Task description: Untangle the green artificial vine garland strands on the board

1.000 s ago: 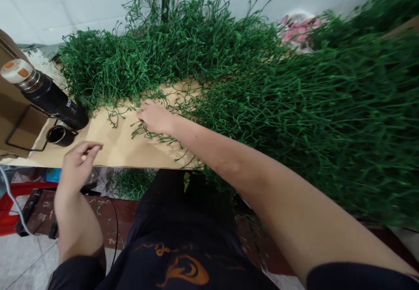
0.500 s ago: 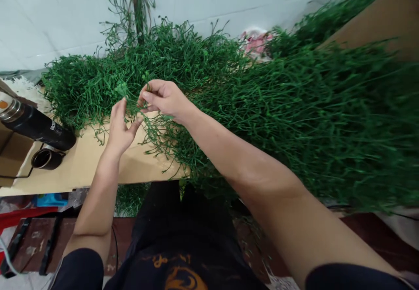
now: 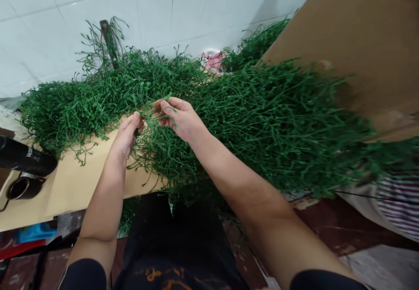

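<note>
My left hand [image 3: 127, 134] and my right hand [image 3: 178, 116] meet over a tangle of thin green plastic stems [image 3: 153, 115]. The fingers of both hands are curled and pinch the same small green sprig between them. It hangs just above the front of a large heap of the same green stems [image 3: 268, 120] that covers most of the tan tabletop [image 3: 75, 181]. My forearms reach up from my lap, in dark clothing.
A black flask [image 3: 26, 161] lies at the left edge of the table, its black cup [image 3: 21, 187] beside it. A big brown cardboard sheet [image 3: 353, 41] leans at the right. White tiled wall [image 3: 65, 15] behind; pink bits [image 3: 212, 61] at the back.
My right hand lifted a sprig off the table and my left hand rose to join it. The view swung right and up, sliding the flask toward the left edge.
</note>
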Motion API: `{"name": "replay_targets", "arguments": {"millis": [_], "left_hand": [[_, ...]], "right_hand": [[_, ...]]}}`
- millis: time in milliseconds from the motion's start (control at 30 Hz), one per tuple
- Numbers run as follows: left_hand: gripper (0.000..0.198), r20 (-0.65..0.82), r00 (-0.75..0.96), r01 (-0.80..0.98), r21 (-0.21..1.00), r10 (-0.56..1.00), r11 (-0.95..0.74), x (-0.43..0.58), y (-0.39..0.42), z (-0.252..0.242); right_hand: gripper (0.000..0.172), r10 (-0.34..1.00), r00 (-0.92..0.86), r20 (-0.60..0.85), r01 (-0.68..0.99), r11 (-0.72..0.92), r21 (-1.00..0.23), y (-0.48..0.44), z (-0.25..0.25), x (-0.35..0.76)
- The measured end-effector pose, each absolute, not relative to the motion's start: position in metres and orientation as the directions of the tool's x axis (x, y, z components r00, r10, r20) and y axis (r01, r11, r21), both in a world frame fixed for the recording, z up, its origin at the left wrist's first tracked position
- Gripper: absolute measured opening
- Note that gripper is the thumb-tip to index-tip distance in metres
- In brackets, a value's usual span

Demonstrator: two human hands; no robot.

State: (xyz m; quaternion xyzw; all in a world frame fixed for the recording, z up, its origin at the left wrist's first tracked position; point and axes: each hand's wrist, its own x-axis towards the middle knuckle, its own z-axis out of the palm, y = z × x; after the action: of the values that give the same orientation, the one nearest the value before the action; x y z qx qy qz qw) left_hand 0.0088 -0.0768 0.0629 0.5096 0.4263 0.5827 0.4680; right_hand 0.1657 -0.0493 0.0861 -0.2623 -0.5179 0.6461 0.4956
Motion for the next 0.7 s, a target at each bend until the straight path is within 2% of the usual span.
{"name": "replay_targets", "arguments": {"millis": [133, 233, 367, 467, 567, 700], "left_hand": [[0.042, 0.163, -0.060, -0.184, 0.968, 0.985, -0.171, 0.022, -0.062, 0.058], [0.036, 0.100, -0.175, -0.249, 0.958, 0.979, -0.142, 0.038, -0.049, 0.056], [0.026, -0.066, -0.311, -0.333, 0.942, 0.948, -0.043, 0.059, -0.038, 0.053], [0.020, -0.123, -0.347, -0.352, 0.936, 0.930, -0.007, 0.072, -0.034, 0.049], [0.020, -0.141, -0.389, -0.361, 0.933, 0.910, -0.009, 0.082, -0.030, 0.047], [0.023, -0.160, -0.359, -0.371, 0.929, 0.920, 0.017, 0.089, -0.022, 0.043]], "right_hand": [[0.023, 0.941, -0.293, 0.168, -0.420, 0.031, -0.907, -0.056, 0.081, 0.179], [0.024, 0.940, -0.237, 0.245, -0.379, 0.143, -0.914, -0.058, 0.071, 0.181], [0.018, 0.902, -0.124, 0.413, -0.230, 0.379, -0.896, -0.061, 0.050, 0.176], [0.015, 0.848, 0.002, 0.530, -0.073, 0.528, -0.846, -0.066, 0.037, 0.174], [0.016, 0.806, 0.066, 0.589, 0.086, 0.583, -0.808, -0.072, 0.029, 0.174], [0.019, 0.786, 0.098, 0.610, 0.206, 0.583, -0.786, -0.074, 0.023, 0.176]]}}
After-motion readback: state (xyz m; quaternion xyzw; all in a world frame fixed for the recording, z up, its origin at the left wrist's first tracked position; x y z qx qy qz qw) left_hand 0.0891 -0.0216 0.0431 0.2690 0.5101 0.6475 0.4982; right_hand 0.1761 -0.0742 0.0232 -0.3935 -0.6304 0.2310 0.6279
